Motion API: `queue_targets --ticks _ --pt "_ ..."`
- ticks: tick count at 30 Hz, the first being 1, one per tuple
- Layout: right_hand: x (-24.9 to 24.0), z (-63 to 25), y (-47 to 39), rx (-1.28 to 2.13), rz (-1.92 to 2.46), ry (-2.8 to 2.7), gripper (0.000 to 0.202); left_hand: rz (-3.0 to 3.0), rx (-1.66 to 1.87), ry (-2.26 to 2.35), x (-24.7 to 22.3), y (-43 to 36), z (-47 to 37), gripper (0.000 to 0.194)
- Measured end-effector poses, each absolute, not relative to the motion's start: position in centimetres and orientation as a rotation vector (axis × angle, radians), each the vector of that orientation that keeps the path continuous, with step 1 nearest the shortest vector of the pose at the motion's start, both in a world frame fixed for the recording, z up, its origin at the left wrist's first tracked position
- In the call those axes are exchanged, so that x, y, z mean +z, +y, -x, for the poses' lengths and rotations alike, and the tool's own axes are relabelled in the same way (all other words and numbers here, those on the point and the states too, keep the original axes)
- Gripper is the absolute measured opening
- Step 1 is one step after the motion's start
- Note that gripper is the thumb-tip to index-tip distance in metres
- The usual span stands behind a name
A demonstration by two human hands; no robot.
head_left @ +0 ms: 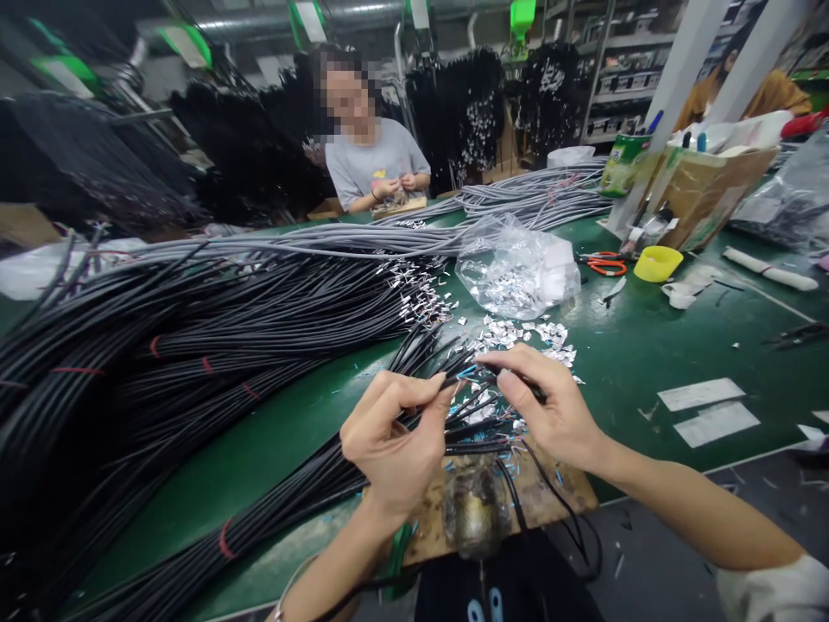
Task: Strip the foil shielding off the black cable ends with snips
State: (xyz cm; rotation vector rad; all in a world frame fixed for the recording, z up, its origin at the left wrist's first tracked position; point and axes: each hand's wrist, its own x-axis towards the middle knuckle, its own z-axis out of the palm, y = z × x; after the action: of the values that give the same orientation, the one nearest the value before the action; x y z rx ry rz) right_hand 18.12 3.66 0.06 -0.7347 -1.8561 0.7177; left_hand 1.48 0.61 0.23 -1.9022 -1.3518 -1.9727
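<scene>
My left hand (398, 436) pinches a black cable (456, 378) between thumb and fingertips. Light blue wire shows at the cable's stripped end. Just right of it, the fingers of my right hand (550, 402) close around a slim black thing, mostly hidden by the hand, whose kind I cannot make out; its tip meets the blue wire. Beneath both hands lie more black cables (311, 479) with stripped ends, among white label scraps (483, 404). A rounded, plastic-wrapped metal object (476, 510) sits on a wooden board (424, 527) below my hands.
Large bundles of black cable (194, 345) cover the left side, with grey cables (324, 242) behind. A clear plastic bag (518, 268), orange-handled scissors (607, 263), a yellow ring (658, 264) and white strips (703, 395) lie rightward. A co-worker (379, 160) sits opposite.
</scene>
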Motion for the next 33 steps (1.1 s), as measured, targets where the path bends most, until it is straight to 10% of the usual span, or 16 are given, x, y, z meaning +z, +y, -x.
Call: queue_targets --ticks 33 --pt "0.2 -17.7 3.5 0.86 0.76 -1.745 0.019 1.882 -1.516 -1.117 -0.6 0.4 -1.6 0.022"
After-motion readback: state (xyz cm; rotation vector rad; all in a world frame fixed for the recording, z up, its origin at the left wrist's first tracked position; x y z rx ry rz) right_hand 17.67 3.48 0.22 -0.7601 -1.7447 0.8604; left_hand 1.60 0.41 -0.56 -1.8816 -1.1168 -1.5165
